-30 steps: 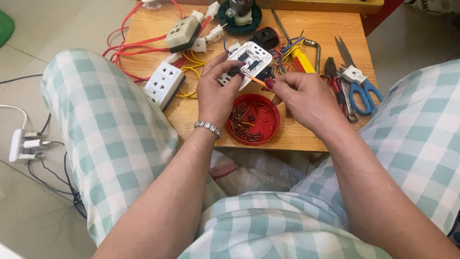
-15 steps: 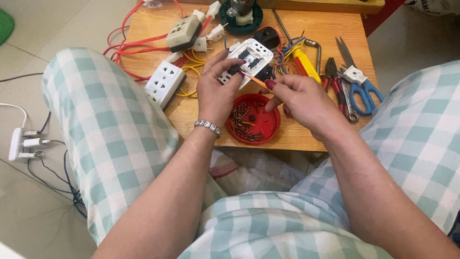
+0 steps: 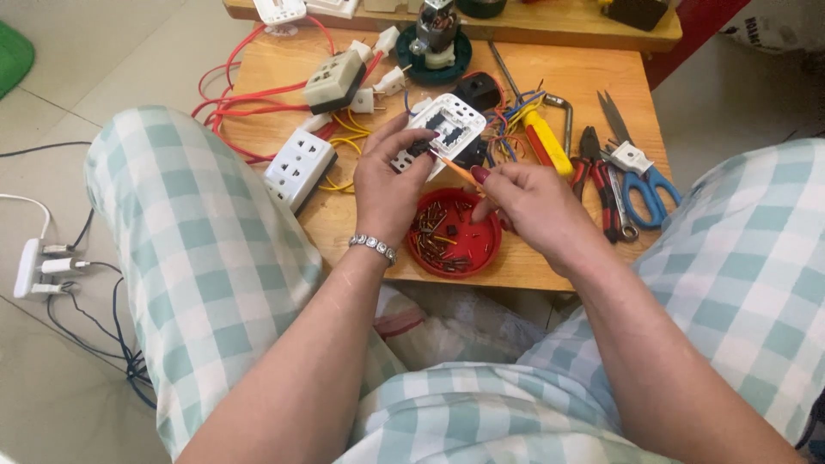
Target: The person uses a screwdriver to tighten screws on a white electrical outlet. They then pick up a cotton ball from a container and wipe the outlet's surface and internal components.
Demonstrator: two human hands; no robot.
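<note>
Gripping the light, rigid white plastic socket plate (image 3: 443,129) by its edge with our left hand (image 3: 391,185), we pinch a thin orange screwdriver (image 3: 454,169) in our right hand (image 3: 537,210).

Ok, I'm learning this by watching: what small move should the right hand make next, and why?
Probably turn the orange screwdriver in place. The right hand has its tip against the back of the white socket plate, which the left hand steadies above the red dish of screws.
</note>
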